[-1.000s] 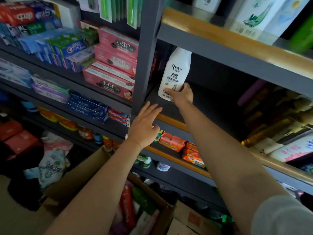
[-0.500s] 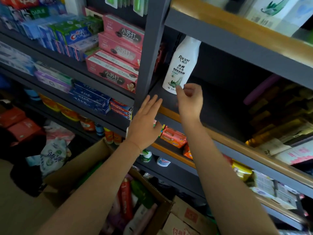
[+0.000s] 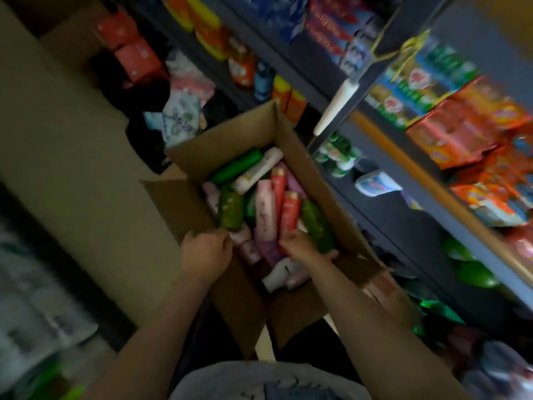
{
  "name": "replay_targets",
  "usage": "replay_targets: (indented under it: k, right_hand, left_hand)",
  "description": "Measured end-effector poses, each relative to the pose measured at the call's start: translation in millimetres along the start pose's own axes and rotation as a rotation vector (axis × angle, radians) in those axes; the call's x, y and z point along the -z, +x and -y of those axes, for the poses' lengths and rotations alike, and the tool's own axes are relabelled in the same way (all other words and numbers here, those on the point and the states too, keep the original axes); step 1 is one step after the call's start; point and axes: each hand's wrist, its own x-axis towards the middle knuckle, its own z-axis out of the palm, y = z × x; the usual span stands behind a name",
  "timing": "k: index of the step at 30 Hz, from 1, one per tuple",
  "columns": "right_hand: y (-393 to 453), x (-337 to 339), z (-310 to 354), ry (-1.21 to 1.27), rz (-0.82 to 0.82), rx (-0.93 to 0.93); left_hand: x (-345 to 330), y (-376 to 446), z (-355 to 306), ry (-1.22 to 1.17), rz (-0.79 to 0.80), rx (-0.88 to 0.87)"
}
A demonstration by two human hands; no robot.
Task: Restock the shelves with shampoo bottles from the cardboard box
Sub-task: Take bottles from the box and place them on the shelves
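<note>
Both hands are down in the cardboard box [image 3: 291, 145], where the shampoo bottles [image 3: 264, 209] lie jumbled on their sides; the left hand [image 3: 206, 256] curls at a green bottle [image 3: 230, 210], the right hand [image 3: 300, 245] closes around a red one [image 3: 288, 210], though blur hides the exact grip. Smooth rigid plastic, probably heavy and slippery, so grab mid-body. Upright flaps crowd the lift, shelves [image 3: 383, 215] just beside

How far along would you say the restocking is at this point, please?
Done: nothing shelved shows in this view. In hand: both hands are down in the cardboard box, the left hand by a green bottle, the right hand among others; grips are blurred. Left: the box is crowded with bottles.
</note>
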Motion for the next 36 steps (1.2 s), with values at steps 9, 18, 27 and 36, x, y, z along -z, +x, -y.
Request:
replay_targets:
  k: [9,18,27,36]
  right_hand:
    - [32,-60,-74,-1.131,0.109,0.208]
    - [30,-76,-59,-1.039,0.202,0.303]
    - [-27,52,25,0.127,0.074,0.373]
    - [-172,139,108,1.265,0.257,0.660]
  left_hand:
    - [-27,-17,37,-0.126,-0.239,-0.015]
    - [-22,-15,35,-0.206,-0.292,-0.059]
    - [13,-1,-11,-0.512,-0.176,-0.032]
    - [147,4,-125,-1.616,0.747,0.102]
